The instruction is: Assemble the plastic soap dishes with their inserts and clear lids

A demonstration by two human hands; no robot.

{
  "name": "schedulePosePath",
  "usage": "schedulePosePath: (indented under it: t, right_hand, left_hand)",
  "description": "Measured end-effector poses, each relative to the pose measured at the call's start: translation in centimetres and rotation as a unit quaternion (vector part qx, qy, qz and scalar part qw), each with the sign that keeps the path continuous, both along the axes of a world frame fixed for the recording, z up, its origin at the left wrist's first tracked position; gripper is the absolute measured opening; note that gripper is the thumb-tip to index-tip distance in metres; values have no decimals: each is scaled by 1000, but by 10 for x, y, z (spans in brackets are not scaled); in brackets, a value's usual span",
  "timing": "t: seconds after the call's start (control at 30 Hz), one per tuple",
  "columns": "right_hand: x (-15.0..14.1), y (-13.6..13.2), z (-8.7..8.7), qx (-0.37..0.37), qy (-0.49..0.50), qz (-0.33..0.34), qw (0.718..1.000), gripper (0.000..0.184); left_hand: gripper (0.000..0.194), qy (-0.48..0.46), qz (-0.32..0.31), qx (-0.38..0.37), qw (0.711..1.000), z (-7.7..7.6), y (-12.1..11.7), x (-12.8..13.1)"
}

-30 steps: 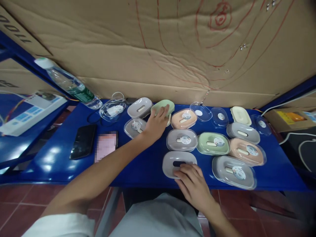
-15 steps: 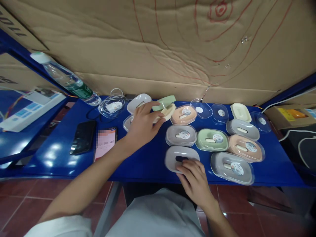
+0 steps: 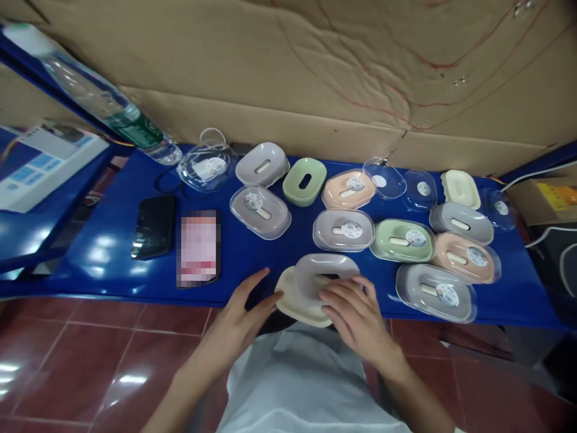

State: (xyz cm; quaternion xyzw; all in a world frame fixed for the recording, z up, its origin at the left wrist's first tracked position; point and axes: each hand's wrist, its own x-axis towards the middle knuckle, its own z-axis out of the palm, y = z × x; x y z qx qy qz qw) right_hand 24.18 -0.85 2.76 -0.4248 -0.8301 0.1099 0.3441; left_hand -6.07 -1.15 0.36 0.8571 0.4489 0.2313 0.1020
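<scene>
My right hand [image 3: 354,310] has its fingers curled over a grey soap dish tray [image 3: 327,267] with an oval slot, near the table's front edge. Beneath that tray, and jutting out to the left and front, is a cream soap dish base [image 3: 288,304]. My left hand [image 3: 247,307] is at the left of this base, thumb and forefinger spread, a fingertip at its rim. Farther back lie a green slotted tray [image 3: 305,180], a lidded grey soap dish [image 3: 261,211] and another grey soap dish [image 3: 262,164].
Several lidded soap dishes, including a green one [image 3: 402,240] and a peach one [image 3: 466,258], sit on the right of the blue table [image 3: 256,264]. Clear lids [image 3: 421,189] lie behind. A phone [image 3: 154,225], a phone with a blurred screen [image 3: 198,248] and a water bottle [image 3: 139,129] are left.
My left hand lifted the cream base out from under the green tray and brought it forward to the grey tray. The green tray now lies turned at the back. My right hand stays at the grey tray.
</scene>
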Motion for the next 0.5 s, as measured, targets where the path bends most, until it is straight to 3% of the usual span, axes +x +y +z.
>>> schedulePosePath:
  t: [0.17, 0.3, 0.37, 0.5]
  right_hand:
    - [-18, -9, 3, 21, -78, 6, 997, 23]
    - [-25, -18, 3, 31, -121, -7, 992, 29]
    - [-29, -18, 6, 28, -136, -7, 990, 34]
    - [-34, -9, 3, 9, -153, 3, 988, 34]
  left_hand:
    - [31, -79, 45, 28, 996, -9, 1, 21]
    - [42, -141, 99, -8, 985, -17, 0, 30]
    - [49, -143, 83, -14, 986, -17, 2, 32]
    - [54, -69, 25, 62, 995, -9, 12, 30]
